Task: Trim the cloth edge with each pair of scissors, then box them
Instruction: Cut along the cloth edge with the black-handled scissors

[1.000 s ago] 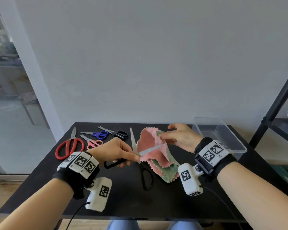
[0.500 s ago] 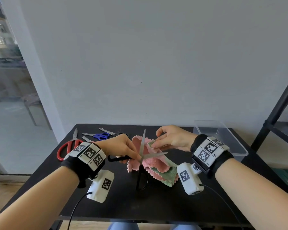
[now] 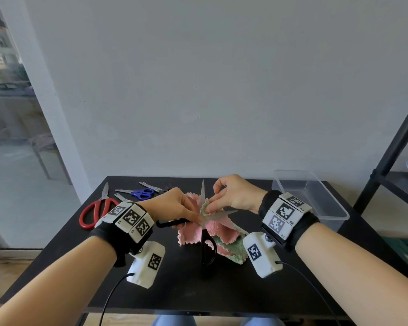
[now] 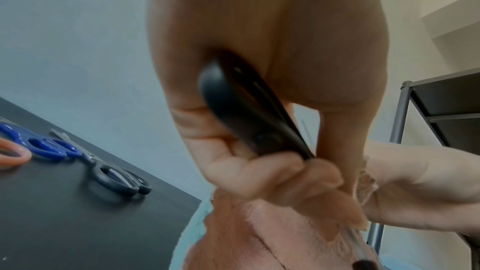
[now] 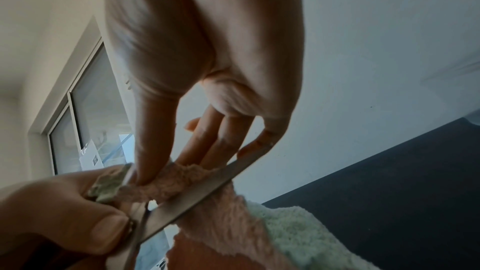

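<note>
At the frame's centre, above the black table (image 3: 57,250), my left hand (image 3: 172,205) gripped one handle of the black-handled scissors (image 3: 207,245), fingers curled round it; the blades stood wide apart, one pointing up, one to the right. My right hand (image 3: 233,196) pinched the pink-and-green cloth (image 3: 219,231) edge between thumb and fingertips, right at the blades' crossing, with the rest draped down onto the table. Upper left lay the red scissors (image 3: 93,211), blue scissors (image 3: 141,193) and a small dark-handled pair (image 4: 116,178), unboxed. Far right sat the clear plastic box (image 3: 316,196).
</note>
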Demonstrator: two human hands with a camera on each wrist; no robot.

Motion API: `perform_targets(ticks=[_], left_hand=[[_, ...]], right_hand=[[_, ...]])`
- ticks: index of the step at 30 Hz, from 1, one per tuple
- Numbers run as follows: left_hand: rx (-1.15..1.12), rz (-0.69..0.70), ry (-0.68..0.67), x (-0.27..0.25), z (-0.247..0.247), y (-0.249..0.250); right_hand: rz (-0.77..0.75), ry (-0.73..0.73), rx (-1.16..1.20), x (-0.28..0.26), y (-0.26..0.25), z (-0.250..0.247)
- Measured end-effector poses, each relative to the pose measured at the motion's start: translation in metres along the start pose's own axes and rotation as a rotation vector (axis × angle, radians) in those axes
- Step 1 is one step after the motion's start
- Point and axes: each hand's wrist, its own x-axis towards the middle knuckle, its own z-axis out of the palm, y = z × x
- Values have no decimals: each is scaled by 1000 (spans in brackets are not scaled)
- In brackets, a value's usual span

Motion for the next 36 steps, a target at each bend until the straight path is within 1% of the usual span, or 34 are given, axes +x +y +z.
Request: perform_targets(ticks=[8, 15, 28, 30, 34, 36], left_hand=[[-20, -47, 73, 9, 6, 0], [31, -60, 0, 6, 3, 5], [111, -48, -62, 0, 7, 1], [118, -46, -54, 1, 7, 3], [69, -37, 0, 5, 9, 4], [48, -38, 10, 7, 10, 4]], right_hand=[[64, 62, -97, -1, -7, 7], [128, 101, -19, 2, 0, 13], [135, 155, 74, 6, 1, 13], [130, 139, 64, 6, 0, 13], [125, 52, -13, 5, -3, 18], [121, 42, -49, 4, -4, 18]])
